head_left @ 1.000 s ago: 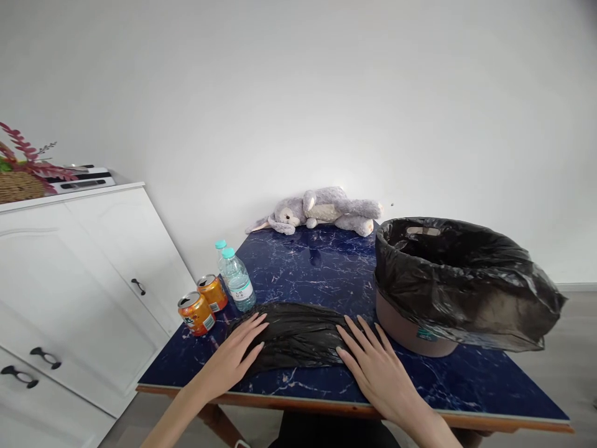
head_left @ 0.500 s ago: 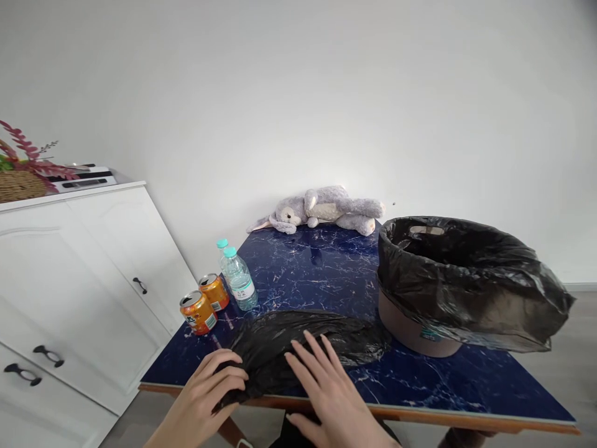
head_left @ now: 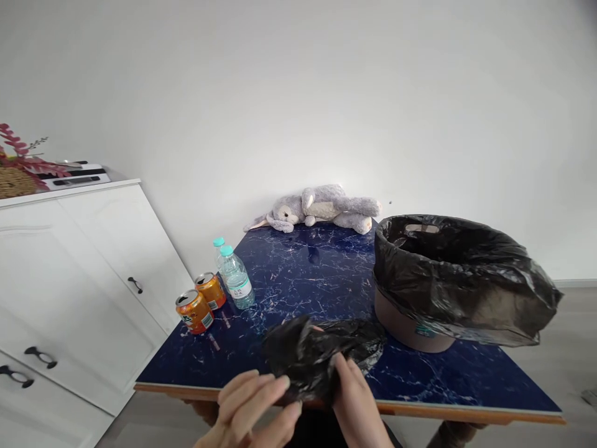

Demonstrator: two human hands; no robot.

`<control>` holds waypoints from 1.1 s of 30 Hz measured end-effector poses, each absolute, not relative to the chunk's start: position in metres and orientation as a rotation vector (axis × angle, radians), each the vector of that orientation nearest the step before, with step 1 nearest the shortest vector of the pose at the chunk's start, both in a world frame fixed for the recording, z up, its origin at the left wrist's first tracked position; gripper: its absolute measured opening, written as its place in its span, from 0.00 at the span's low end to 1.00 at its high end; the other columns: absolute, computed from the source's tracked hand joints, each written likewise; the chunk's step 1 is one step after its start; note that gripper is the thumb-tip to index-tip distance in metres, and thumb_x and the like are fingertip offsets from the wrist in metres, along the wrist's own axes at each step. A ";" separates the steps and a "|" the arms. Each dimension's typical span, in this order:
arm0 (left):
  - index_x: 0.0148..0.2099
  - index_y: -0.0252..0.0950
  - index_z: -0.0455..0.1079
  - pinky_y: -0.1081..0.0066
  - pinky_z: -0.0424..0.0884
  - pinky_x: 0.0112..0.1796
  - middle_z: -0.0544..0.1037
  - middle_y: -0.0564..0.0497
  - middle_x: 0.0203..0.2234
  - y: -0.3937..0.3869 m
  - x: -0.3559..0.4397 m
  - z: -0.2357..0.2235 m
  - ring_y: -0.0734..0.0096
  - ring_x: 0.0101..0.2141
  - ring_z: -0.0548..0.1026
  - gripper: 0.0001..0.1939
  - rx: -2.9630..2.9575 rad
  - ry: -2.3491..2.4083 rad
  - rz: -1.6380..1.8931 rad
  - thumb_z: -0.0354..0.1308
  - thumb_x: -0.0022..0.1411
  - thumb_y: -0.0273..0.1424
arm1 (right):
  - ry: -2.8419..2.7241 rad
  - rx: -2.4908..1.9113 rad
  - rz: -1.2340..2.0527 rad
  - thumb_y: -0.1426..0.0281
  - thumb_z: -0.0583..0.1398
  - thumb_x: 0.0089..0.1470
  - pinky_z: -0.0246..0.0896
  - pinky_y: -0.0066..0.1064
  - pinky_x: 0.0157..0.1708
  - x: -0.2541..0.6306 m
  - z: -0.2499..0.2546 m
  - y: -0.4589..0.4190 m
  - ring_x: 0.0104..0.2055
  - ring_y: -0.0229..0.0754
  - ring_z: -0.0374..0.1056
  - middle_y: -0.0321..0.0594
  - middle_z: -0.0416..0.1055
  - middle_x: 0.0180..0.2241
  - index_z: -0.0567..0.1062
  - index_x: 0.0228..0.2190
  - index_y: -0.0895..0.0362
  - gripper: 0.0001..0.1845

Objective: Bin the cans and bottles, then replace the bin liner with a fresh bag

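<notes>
R hand (head_left: 357, 395) is gripping blk plastic bag (head_left: 303, 354), part of it lying on tbl (head_left: 298, 274) just beyond that hand; L hand (head_left: 254, 401), alongside, is curling at bag's edge, grip unclear.

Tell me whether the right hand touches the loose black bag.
Touching. In the head view, the right hand grips the loose black bag, thumb against its film.

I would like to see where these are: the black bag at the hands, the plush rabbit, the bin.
Black bag (head_left: 308, 354), head view: its crumpled middle.
Plush rabbit (head_left: 325, 211), head view: its belly.
Bin (head_left: 403, 323), head view: its lower outer wall.
</notes>
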State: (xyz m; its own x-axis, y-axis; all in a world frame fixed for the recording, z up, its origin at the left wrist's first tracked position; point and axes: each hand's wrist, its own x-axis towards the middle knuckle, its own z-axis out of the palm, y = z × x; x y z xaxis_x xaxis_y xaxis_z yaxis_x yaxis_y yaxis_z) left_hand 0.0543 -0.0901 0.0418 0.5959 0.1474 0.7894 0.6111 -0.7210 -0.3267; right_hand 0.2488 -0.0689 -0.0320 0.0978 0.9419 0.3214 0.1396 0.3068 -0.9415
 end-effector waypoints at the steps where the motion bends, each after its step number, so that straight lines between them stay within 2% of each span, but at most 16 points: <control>1: 0.50 0.41 0.76 0.67 0.73 0.63 0.71 0.49 0.65 -0.089 0.058 0.037 0.66 0.57 0.73 0.16 -2.301 -0.565 -1.002 0.69 0.62 0.21 | -1.281 -1.105 0.853 0.60 0.36 0.77 0.80 0.45 0.48 0.254 -0.039 -0.068 0.45 0.50 0.84 0.43 0.86 0.37 0.75 0.63 0.52 0.34; 5: 0.65 0.36 0.70 0.57 0.67 0.68 0.74 0.44 0.65 -0.066 0.074 0.024 0.57 0.67 0.67 0.20 -2.621 -0.639 -0.645 0.59 0.73 0.29 | -1.083 -1.061 1.059 0.57 0.37 0.76 0.81 0.46 0.45 0.273 -0.059 -0.066 0.42 0.53 0.85 0.46 0.86 0.38 0.77 0.60 0.54 0.35; 8: 0.74 0.35 0.59 0.45 0.61 0.70 0.68 0.41 0.70 -0.039 0.085 0.021 0.49 0.72 0.59 0.29 -2.786 -0.754 -0.474 0.55 0.78 0.38 | -0.899 -1.053 1.227 0.53 0.45 0.74 0.83 0.44 0.41 0.289 -0.063 -0.067 0.44 0.55 0.84 0.47 0.85 0.45 0.75 0.62 0.53 0.31; 11: 0.78 0.37 0.50 0.39 0.55 0.72 0.62 0.41 0.74 -0.019 0.099 0.022 0.47 0.75 0.52 0.33 -2.893 -0.794 -0.434 0.52 0.79 0.41 | -0.804 -1.086 1.256 0.50 0.53 0.71 0.83 0.44 0.43 0.310 -0.062 -0.071 0.54 0.58 0.81 0.47 0.81 0.55 0.68 0.68 0.51 0.32; 14: 0.80 0.40 0.47 0.37 0.50 0.72 0.60 0.43 0.75 -0.009 0.115 0.023 0.47 0.76 0.48 0.33 -2.968 -0.786 -0.382 0.50 0.80 0.41 | -0.907 -1.291 0.952 0.51 0.59 0.68 0.80 0.49 0.52 0.332 -0.062 -0.081 0.67 0.61 0.69 0.46 0.71 0.66 0.60 0.73 0.48 0.38; 17: 0.79 0.42 0.49 0.37 0.46 0.73 0.60 0.45 0.75 -0.002 0.129 0.022 0.49 0.76 0.46 0.32 -3.044 -0.747 -0.326 0.49 0.80 0.43 | -1.131 -1.469 0.453 0.55 0.60 0.68 0.76 0.57 0.57 0.340 -0.060 -0.095 0.71 0.66 0.62 0.45 0.62 0.72 0.58 0.73 0.46 0.38; 20: 0.79 0.41 0.51 0.38 0.42 0.74 0.61 0.46 0.74 0.003 0.138 0.018 0.50 0.76 0.44 0.34 -3.130 -0.712 -0.289 0.48 0.79 0.48 | -1.372 -1.376 0.162 0.63 0.58 0.70 0.73 0.59 0.59 0.325 -0.053 -0.108 0.70 0.65 0.63 0.46 0.64 0.70 0.62 0.70 0.45 0.30; 23: 0.79 0.40 0.51 0.38 0.37 0.74 0.61 0.44 0.74 0.009 0.144 0.014 0.50 0.77 0.42 0.36 -3.215 -0.701 -0.215 0.48 0.78 0.51 | -1.560 -1.310 0.127 0.66 0.54 0.72 0.71 0.57 0.62 0.303 -0.047 -0.108 0.71 0.61 0.62 0.42 0.65 0.70 0.66 0.67 0.43 0.25; 25: 0.79 0.41 0.49 0.38 0.38 0.74 0.58 0.44 0.75 0.012 0.145 0.013 0.49 0.77 0.41 0.38 -3.262 -0.696 -0.172 0.49 0.77 0.52 | -1.641 -1.367 0.120 0.62 0.53 0.73 0.72 0.56 0.62 0.294 -0.052 -0.102 0.72 0.61 0.61 0.42 0.62 0.72 0.62 0.70 0.42 0.27; 27: 0.80 0.40 0.47 0.39 0.40 0.74 0.55 0.43 0.76 0.015 0.142 0.013 0.50 0.77 0.41 0.39 -3.289 -0.721 -0.160 0.49 0.77 0.52 | -1.704 -1.446 0.072 0.56 0.54 0.73 0.75 0.56 0.58 0.294 -0.065 -0.093 0.71 0.63 0.62 0.46 0.61 0.72 0.52 0.74 0.44 0.35; 30: 0.80 0.40 0.46 0.40 0.44 0.74 0.54 0.43 0.77 0.019 0.132 0.013 0.50 0.76 0.44 0.39 -3.270 -0.820 -0.169 0.49 0.77 0.52 | -1.752 -1.536 -0.082 0.52 0.53 0.72 0.75 0.60 0.56 0.302 -0.088 -0.084 0.67 0.67 0.67 0.52 0.65 0.70 0.39 0.77 0.46 0.43; 33: 0.80 0.41 0.46 0.41 0.48 0.73 0.53 0.43 0.77 0.020 0.119 0.012 0.51 0.76 0.46 0.37 -3.204 -0.880 -0.210 0.49 0.79 0.49 | -1.752 -1.577 -0.173 0.51 0.50 0.73 0.73 0.61 0.57 0.309 -0.100 -0.080 0.65 0.66 0.70 0.52 0.68 0.68 0.38 0.77 0.47 0.42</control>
State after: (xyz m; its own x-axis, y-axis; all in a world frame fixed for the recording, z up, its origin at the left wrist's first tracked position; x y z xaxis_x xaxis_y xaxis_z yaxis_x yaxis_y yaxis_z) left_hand 0.1187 0.0203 0.0118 0.8537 0.5159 0.0709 0.4924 -0.8439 0.2130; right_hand 0.3089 -0.0798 -0.1003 0.0498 0.7953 0.6042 0.8983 0.2287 -0.3751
